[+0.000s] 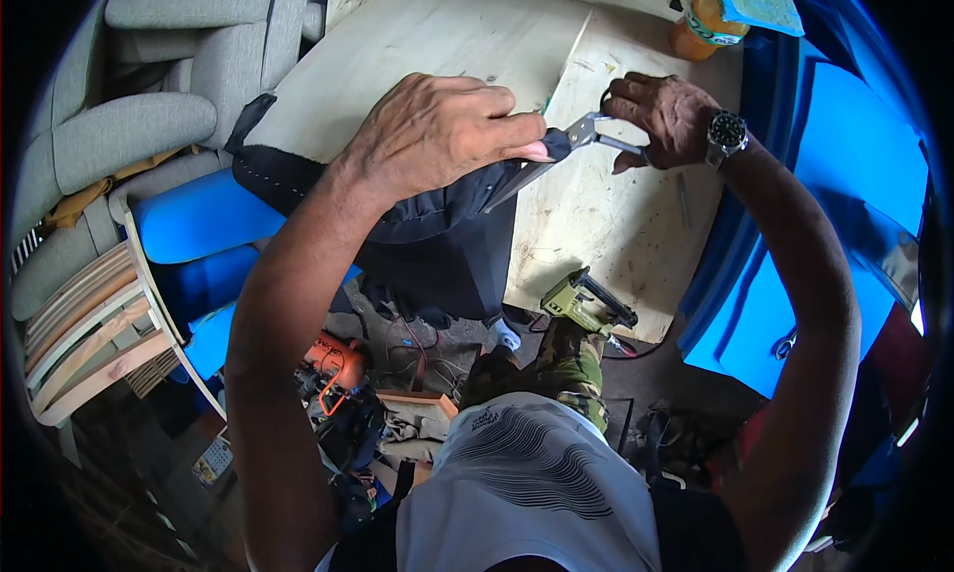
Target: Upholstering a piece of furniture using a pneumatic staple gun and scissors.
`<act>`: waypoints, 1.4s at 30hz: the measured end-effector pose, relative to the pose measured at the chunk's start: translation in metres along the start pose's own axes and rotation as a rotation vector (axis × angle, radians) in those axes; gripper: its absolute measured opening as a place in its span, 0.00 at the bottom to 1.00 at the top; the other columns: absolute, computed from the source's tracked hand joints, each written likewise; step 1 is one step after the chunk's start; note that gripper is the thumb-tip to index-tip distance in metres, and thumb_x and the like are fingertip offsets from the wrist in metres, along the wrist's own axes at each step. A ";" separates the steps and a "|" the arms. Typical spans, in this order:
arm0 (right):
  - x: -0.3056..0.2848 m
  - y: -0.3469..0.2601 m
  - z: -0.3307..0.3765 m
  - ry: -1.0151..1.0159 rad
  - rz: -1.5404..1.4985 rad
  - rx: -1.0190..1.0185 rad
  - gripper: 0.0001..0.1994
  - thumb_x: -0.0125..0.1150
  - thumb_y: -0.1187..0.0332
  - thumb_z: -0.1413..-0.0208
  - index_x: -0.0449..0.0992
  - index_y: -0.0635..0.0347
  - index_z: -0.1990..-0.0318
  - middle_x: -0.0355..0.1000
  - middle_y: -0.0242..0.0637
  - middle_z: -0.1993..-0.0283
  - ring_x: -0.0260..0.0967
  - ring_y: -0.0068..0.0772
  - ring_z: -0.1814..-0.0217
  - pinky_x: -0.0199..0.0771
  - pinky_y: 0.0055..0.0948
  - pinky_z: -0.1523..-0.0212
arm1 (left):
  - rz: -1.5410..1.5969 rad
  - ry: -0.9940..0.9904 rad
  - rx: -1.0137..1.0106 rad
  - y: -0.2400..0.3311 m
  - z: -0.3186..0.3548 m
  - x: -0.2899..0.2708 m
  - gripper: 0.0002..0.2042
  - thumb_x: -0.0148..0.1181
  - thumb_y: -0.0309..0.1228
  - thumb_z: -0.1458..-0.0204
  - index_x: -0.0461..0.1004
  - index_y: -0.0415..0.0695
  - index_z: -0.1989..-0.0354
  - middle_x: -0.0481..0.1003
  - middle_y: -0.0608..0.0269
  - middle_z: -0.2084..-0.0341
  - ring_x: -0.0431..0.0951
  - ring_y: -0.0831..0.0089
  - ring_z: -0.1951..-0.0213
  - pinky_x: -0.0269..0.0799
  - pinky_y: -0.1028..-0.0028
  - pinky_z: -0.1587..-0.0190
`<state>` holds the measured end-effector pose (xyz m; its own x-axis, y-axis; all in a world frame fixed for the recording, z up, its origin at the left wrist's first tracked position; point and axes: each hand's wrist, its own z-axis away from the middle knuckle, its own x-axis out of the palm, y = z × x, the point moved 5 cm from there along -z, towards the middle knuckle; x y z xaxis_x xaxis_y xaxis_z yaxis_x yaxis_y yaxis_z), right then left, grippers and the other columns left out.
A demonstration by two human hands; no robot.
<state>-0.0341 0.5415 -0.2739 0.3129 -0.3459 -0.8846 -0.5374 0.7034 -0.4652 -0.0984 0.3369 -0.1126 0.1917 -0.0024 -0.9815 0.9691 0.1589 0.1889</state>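
My left hand pinches a piece of black fabric between thumb and fingers at the table's left side. The cloth hangs over the table's near edge, and a row of pale stitches or marks runs along its left part. My right hand, with a watch on the wrist, has its fingers in the handles of metal scissors. Their blades reach toward my left fingertips, and one long blade slants down along the fabric. Part of the cloth's edge is hidden behind my left hand and forearm.
A green staple gun lies at the near edge of the plywood table. A bottle of orange liquid stands at the far right. Grey cushions are piled left, blue foam sheets right. An orange compressor sits on the floor.
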 end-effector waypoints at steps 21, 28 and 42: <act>0.001 -0.024 0.012 -0.010 -0.105 0.016 0.27 0.73 0.42 0.45 0.79 0.53 0.50 0.77 0.35 0.60 0.79 0.42 0.56 0.80 0.41 0.55 | 0.108 0.102 0.034 -0.012 0.018 0.018 0.13 0.66 0.48 0.42 0.80 0.52 0.61 0.72 0.68 0.78 0.80 0.67 0.72 0.77 0.64 0.70; -0.031 -0.034 0.025 -0.009 -0.039 0.050 0.33 0.78 0.42 0.53 0.80 0.58 0.49 0.79 0.39 0.60 0.81 0.44 0.56 0.83 0.41 0.55 | 0.474 -0.262 -0.462 -0.040 0.034 0.012 0.22 0.69 0.49 0.40 0.81 0.40 0.54 0.83 0.50 0.65 0.82 0.62 0.66 0.76 0.62 0.59; -0.040 -0.039 0.013 0.079 0.003 -0.085 0.34 0.80 0.42 0.56 0.80 0.58 0.49 0.78 0.39 0.57 0.80 0.46 0.54 0.84 0.43 0.56 | 0.412 -0.129 -0.193 -0.009 0.050 -0.024 0.12 0.72 0.30 0.47 0.77 0.34 0.64 0.73 0.55 0.69 0.76 0.54 0.59 0.72 0.56 0.52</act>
<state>-0.0155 0.5361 -0.2196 0.2510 -0.3941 -0.8841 -0.6038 0.6502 -0.4612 -0.1041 0.2862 -0.0891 0.5839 -0.0209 -0.8116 0.7638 0.3531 0.5404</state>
